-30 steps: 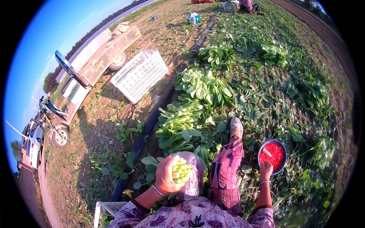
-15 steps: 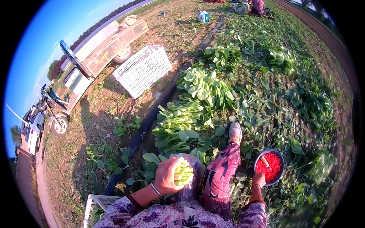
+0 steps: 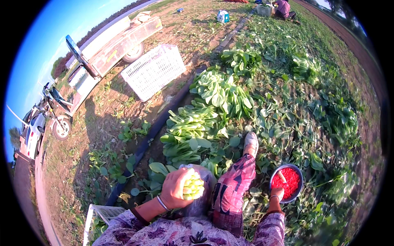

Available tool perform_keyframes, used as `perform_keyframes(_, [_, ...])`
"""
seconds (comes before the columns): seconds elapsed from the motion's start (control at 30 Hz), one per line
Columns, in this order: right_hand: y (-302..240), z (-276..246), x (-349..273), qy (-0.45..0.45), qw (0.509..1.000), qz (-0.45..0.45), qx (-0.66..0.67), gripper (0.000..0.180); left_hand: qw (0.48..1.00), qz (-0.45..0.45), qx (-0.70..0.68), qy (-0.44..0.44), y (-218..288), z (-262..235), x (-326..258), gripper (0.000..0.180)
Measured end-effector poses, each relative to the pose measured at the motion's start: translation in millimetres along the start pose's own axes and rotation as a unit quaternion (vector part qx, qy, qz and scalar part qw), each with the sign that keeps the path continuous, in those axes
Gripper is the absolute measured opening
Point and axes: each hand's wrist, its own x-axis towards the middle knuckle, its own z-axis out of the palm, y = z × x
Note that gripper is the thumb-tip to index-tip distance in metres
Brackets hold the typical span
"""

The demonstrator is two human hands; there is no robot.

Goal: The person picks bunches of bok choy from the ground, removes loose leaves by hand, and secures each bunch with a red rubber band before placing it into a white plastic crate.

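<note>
Here, left fingers (image 3: 181, 175) clasping pale stalks (image 3: 193, 187), right fingers (image 3: 278, 191) in red-filled bowl (image 3: 302, 185), grip unclear, bag (image 3: 223, 16) markings illegible

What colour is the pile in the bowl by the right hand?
The pile is bright red, clearest in the head view.

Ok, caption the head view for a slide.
Left hand holding a bunch of greens, right hand at a bowl of red strips.
</note>
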Motion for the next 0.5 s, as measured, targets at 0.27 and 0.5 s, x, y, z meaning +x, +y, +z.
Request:
perform_keyframes(0.27, [-1, -24, -20, 0.092, 0.949, 0.068, 0.293, 0.02, 0.999, -0.002, 0.016, 0.028, 4, -2, -4, 0.093])
perform_keyframes(0.5, [5, -44, -7, 0.102, 0.945, 0.024, 0.31, 0.017, 0.999, -0.001, 0.001, 0.035, 5, -4, -4, 0.092])
